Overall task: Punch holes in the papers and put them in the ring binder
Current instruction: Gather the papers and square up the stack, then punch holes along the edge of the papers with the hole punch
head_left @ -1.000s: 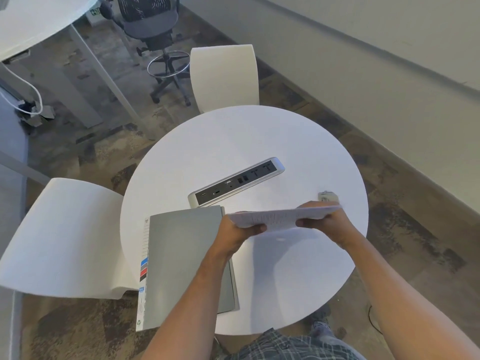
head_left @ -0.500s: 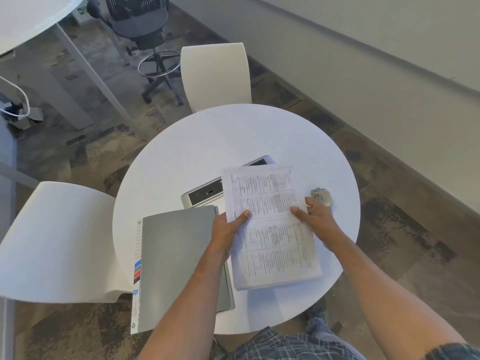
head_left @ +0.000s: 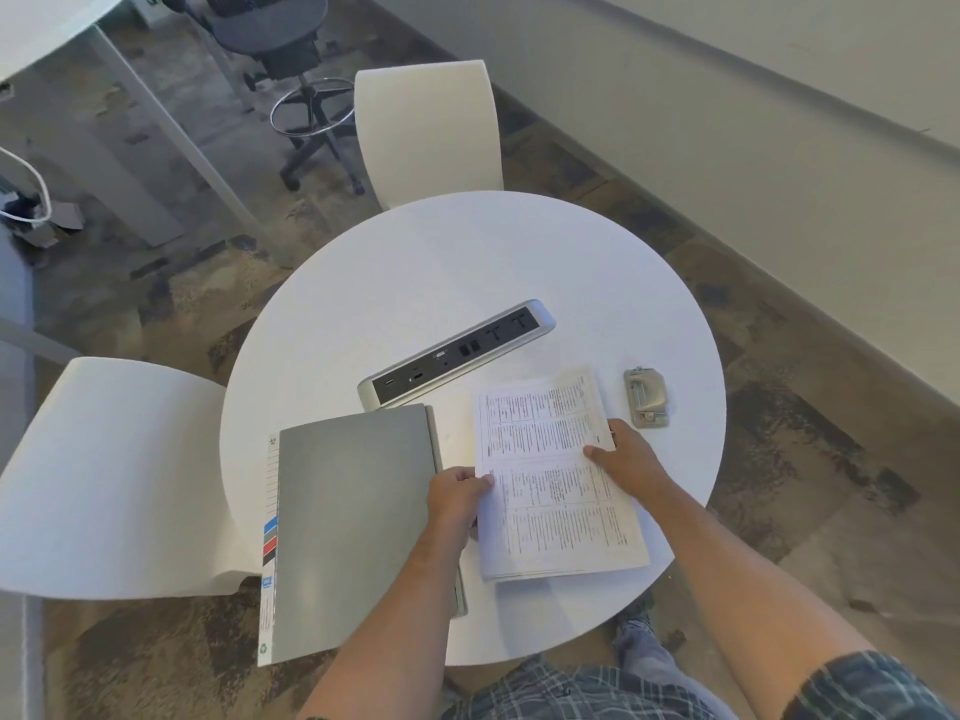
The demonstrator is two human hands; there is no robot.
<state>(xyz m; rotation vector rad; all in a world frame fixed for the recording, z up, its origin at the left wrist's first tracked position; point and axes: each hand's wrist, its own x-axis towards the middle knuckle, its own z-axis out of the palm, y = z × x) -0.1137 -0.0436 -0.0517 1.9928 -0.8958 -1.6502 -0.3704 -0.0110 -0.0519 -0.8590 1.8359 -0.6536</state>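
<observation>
A: Status of the stack of white printed papers [head_left: 558, 475]?

B: It lies flat on the round white table [head_left: 467, 252], near the front right edge, printed side up. No punched holes are visible along either long edge, so I judge that punching has not begun.

A: Hands?

B: The left hand [head_left: 457, 498] pinches the stack's left edge, thumb on top and the other fingers curled below. The right hand [head_left: 631, 457] rests on the right edge with its thumb pressing the top sheet; whether its fingers reach under the stack, I cannot tell. Both hands are on the papers and nothing else.

A: Tooling?

B: A small silver metal hole punch [head_left: 645, 397] sits just beyond the right hand, near the stack's upper right corner but apart from it, untouched.

A: Binder?

B: The grey ring binder with coloured index tabs [head_left: 353, 527] lies closed just left of the papers, its near end overhanging the table edge. The left forearm crosses above its right side. Its rings are hidden.

A: Anything else on the surface?

B: A silver power and socket strip [head_left: 457, 353] sits behind the binder and papers, clear of both.

A: Remaining work?

B: By my reading, everything: punch the papers, open the binder, thread the sheets on, and close it. The thick stack may need punching in batches.
</observation>
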